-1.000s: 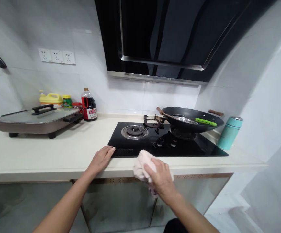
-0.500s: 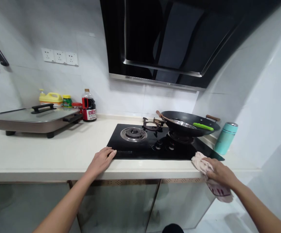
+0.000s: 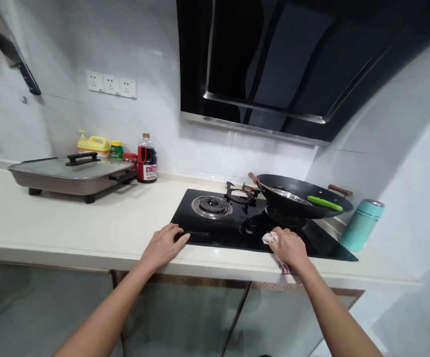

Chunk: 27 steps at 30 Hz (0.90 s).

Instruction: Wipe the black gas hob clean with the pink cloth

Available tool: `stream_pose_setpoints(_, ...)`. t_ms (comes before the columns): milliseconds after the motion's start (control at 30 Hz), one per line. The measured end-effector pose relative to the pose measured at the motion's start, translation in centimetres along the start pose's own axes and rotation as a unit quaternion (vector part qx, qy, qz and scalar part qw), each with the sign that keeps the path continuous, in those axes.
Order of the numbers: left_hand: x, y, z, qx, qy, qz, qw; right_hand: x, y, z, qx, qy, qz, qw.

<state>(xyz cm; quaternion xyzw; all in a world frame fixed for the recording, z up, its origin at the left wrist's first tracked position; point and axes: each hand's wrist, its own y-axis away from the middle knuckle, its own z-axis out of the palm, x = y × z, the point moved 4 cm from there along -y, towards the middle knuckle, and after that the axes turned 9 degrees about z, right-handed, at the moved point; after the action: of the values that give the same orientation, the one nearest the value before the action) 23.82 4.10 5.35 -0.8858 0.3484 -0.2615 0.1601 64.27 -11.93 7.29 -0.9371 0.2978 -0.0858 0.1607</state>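
My right hand [image 3: 290, 246] is closed on a pale cloth [image 3: 270, 238] at the front of the black glass gas stove [image 3: 222, 233], below the wok. Part of the cloth hangs under the hand over the counter's front edge. One control knob [image 3: 250, 226] shows just left of the cloth; the other is hidden by the hand. My left hand [image 3: 166, 244] rests with fingers apart at the stove's front left corner, holding nothing. The left burner [image 3: 212, 206] is bare, and its black pan support [image 3: 240, 195] lies behind it on the stove.
A black wok [image 3: 293, 203] with a metal utensil and a green-handled tool [image 3: 324, 202] covers the right burner. Beside it stands a turquoise flask [image 3: 362, 225]. A lidded electric pan [image 3: 70, 181] and a soy sauce bottle [image 3: 147, 161] are at left. Overhead hangs the range hood [image 3: 267, 64].
My right hand has moved left with the cloth, from the stove's front right corner to the area by the knobs. My left hand stays at the front left corner. The view has shifted slightly left.
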Motion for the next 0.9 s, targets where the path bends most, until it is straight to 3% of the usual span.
stream_pose_setpoints(167,0.3,0.2,-0.1,0.000,0.000,0.000,1.000,-4.4,2.5,-1.6,-0.003,-0.013,-0.043,0.999)
stream_pose_setpoints(300,0.5,0.4,-0.2,-0.004,0.001,-0.009,1.000,-10.5,3.5,-3.0,-0.015,-0.056,-0.119,0.991)
stream_pose_setpoints(400,0.6,0.6,-0.2,-0.004,0.003,-0.006,1.000,-15.2,2.3,-3.2,-0.025,-0.067,-0.151,0.986)
stream_pose_setpoints(500,0.5,0.8,-0.2,0.002,0.001,-0.005,1.000,-18.2,-0.1,-2.7,-0.031,-0.069,-0.150,0.986)
stream_pose_setpoints(700,0.0,1.2,0.0,0.017,-0.005,0.025,1.000,-19.0,-7.4,-1.0,-0.084,-0.056,-0.120,0.988)
stream_pose_setpoints(900,-0.2,1.4,-0.1,0.023,-0.003,0.036,0.999,-16.0,-14.2,1.4,-0.152,-0.035,-0.126,0.980)
